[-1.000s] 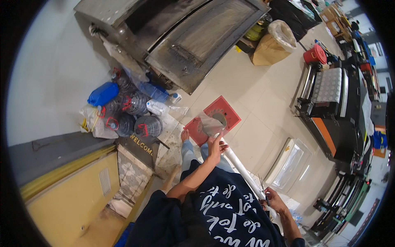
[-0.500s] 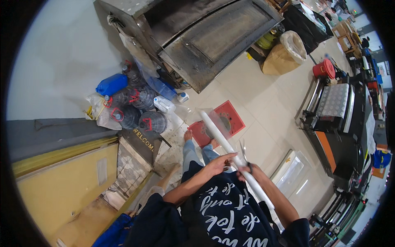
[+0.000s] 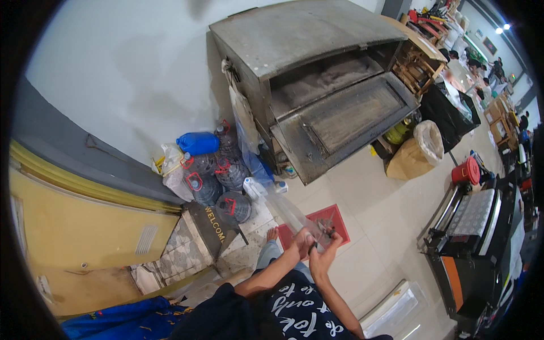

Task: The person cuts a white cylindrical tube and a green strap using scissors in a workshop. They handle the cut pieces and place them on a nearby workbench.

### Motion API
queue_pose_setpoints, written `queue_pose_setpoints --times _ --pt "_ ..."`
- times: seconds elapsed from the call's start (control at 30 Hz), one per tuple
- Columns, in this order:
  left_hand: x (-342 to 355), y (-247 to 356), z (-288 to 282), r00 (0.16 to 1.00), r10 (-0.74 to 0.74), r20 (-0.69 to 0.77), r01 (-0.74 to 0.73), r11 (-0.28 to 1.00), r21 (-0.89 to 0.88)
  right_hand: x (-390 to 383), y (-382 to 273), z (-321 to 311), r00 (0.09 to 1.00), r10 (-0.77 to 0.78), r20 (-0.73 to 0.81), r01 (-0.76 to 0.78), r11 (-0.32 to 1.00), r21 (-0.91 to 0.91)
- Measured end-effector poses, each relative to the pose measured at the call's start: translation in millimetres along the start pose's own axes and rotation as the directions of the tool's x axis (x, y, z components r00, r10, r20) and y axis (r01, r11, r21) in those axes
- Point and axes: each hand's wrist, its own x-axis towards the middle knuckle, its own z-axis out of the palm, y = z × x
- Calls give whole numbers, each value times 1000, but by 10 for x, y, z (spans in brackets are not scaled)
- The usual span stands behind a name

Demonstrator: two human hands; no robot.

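In front of my body, both hands are close together at a length of clear plastic film. My left hand is closed on the film, its fingers bent around the lower end. My right hand is closed beside it, with the dark handles of a pair of scissors showing at its fingers. The blades are hard to make out against the film. How much of the white roll lies inside the film is hidden by my hands. Beneath is a red mat on the tiled floor.
Large water bottles and a blue container stand by the wall at left. Ahead is a metal cabinet with its door lowered. A paper sack, a red bucket and a large printer are on the right.
The view has tilted up toward the cabinet. My hands have come together at the film, and the long white roll no longer shows across my body. The scissor blades, upright before, are now hard to see.
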Motion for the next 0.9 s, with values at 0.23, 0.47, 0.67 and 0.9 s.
queue_pose_setpoints --times 0.23,0.47,0.67,0.9 --pt "-761 700 386 1000 -1 12 2 992 -123 503 -148 731 973 -25 231 106 931 -349" --pt "-787 1571 12 996 25 89 25 855 -518 2124 -2115 1387 882 -394 259 450 868 -211" --pt "-1066 2057 -176 929 4 369 97 963 -253 3277 -3237 2196 811 -308 498 585 441 -680" --pt "-1345 2269 42 976 38 216 51 919 -391 3788 -3387 2762 806 -357 472 575 282 -768"
